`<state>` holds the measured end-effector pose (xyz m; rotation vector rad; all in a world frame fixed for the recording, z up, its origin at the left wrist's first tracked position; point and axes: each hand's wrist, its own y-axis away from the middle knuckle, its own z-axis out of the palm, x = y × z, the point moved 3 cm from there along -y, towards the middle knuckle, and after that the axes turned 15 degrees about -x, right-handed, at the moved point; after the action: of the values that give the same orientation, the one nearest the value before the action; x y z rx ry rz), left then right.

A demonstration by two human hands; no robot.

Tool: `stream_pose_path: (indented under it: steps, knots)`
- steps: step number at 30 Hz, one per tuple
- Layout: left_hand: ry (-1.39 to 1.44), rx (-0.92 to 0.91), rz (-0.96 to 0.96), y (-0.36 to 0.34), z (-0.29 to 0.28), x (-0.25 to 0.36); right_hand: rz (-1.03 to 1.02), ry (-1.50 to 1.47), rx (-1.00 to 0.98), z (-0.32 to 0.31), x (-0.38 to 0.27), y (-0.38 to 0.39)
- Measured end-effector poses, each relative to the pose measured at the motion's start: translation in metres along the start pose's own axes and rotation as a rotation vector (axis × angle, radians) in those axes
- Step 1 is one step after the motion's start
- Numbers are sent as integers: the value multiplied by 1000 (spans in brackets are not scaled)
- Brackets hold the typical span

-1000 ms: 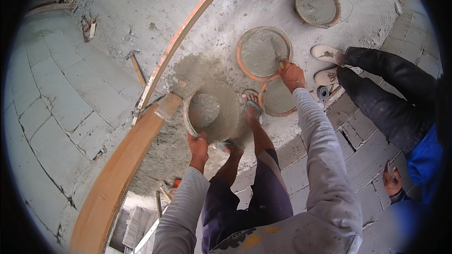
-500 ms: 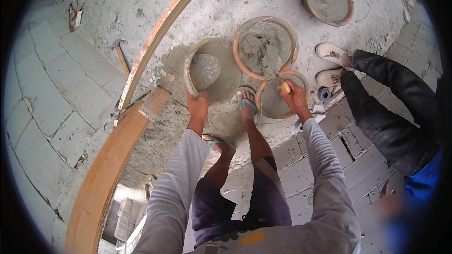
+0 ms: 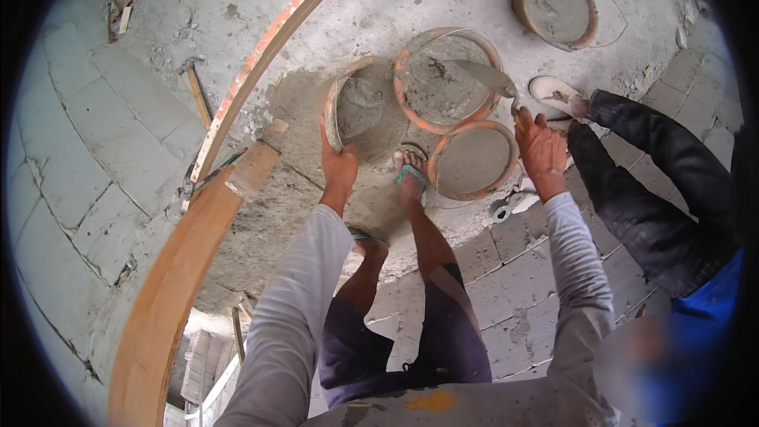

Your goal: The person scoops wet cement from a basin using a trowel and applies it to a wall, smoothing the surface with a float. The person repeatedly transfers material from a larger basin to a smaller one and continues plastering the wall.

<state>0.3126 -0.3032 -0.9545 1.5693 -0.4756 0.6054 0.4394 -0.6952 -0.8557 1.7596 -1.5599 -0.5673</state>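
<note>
My left hand [image 3: 340, 168] is closed on the near rim of a bucket [image 3: 332, 115], which leans to one side with grey mortar inside. In my right hand [image 3: 542, 154] is the handle of a trowel [image 3: 486, 77]. Its mortar-smeared blade points left, above a large orange-rimmed bucket [image 3: 402, 99] full of rough mortar. Directly in front of that stands a smaller mortar-filled bucket [image 3: 437, 178] with a smoother surface, to the left of my right hand. My sandalled right foot [image 3: 410, 170] is beside the smaller bucket.
Another mortar bucket [image 3: 522, 12] stands at the far right. A person in dark trousers [image 3: 640, 158] is close on my right. A long wooden board [image 3: 174, 285] and a narrow curved-looking plank [image 3: 269, 55] run along the left, with a hammer [image 3: 198, 95] beyond. A tape roll [image 3: 500, 211] lies near the smaller bucket.
The trowel has moved from over the smaller bucket up and right, its blade now swung over the large one. The bucket in my left hand has shifted slightly right, showing more mortar inside.
</note>
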Motion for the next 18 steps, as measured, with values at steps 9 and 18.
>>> stream_pose_path:
  steps: [9, 18]
  knots:
    - [50, -30, -72, 1, 10, 27, -131, -456, -198, 112, -77, -81]
    - [-65, -60, -8, -11, -3, -7, -73, -1420, -547, 138, -30, -34]
